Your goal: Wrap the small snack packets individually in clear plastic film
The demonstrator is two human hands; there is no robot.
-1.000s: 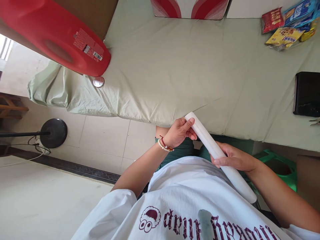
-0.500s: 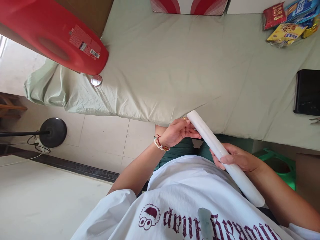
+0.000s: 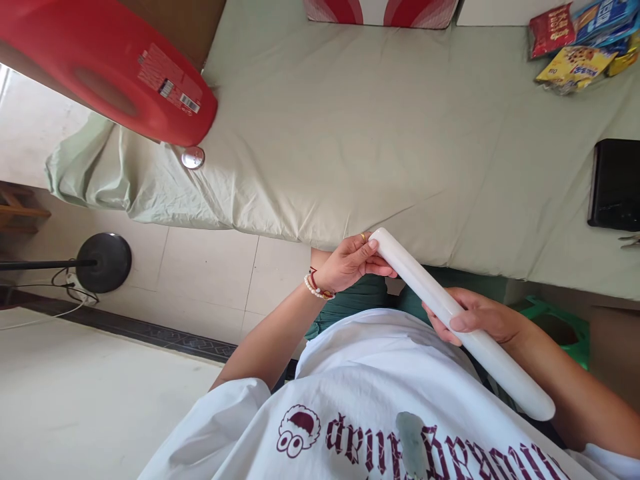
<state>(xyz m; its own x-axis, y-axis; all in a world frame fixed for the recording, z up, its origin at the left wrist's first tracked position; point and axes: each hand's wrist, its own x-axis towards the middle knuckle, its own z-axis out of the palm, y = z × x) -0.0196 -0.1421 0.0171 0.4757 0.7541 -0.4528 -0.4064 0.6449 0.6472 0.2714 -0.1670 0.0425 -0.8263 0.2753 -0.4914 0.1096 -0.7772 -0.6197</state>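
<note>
A long white roll (image 3: pixel 415 275), smooth and slightly shiny, slants across my lap in front of the table's near edge. At its upper end, my left hand (image 3: pixel 350 263) pinches it, thumb on top and the other fingers curled beneath. Further down, my right hand (image 3: pixel 483 319) is wrapped around the middle of the roll with the thumb across its top. The roll's lower end reaches over my right forearm's inner side, near my white shirt.
A green cloth (image 3: pixel 340 133) covers the table. On it are a large red bottle (image 3: pixel 145 87), a round metal lid (image 3: pixel 193 157), snack packets (image 3: pixel 575 67) and a black device (image 3: pixel 615 183). A green stool (image 3: pixel 575 327) stands at right, a black round base (image 3: pixel 104 262) at left.
My left thumb has closed onto the roll's upper end, where the fingers were looser before. The roll's lower end has swung to the right, and my right hand has shifted slightly with it.
</note>
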